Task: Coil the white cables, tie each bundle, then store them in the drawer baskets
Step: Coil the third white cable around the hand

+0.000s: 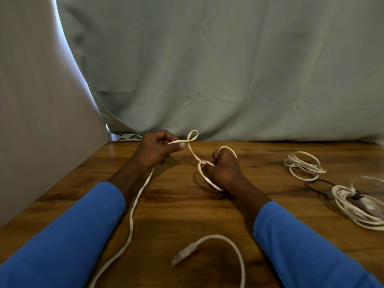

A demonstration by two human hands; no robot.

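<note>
Head-worn, forward-down (close) over table (187,215)

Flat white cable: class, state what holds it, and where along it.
Both hands. The left hand pinches the flat white cable beside a small raised loop; the right hand grips its coiled loops.

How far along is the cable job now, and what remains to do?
Done: a far bundle and a near bundle lie coiled on the table, at its right; the near one seems tied with something dark. In hand: the left hand pinches a flat cable, the right hand grips its first loops; a plug end lies loose. Left: finish coiling, tie, store; no drawer shows.
</note>
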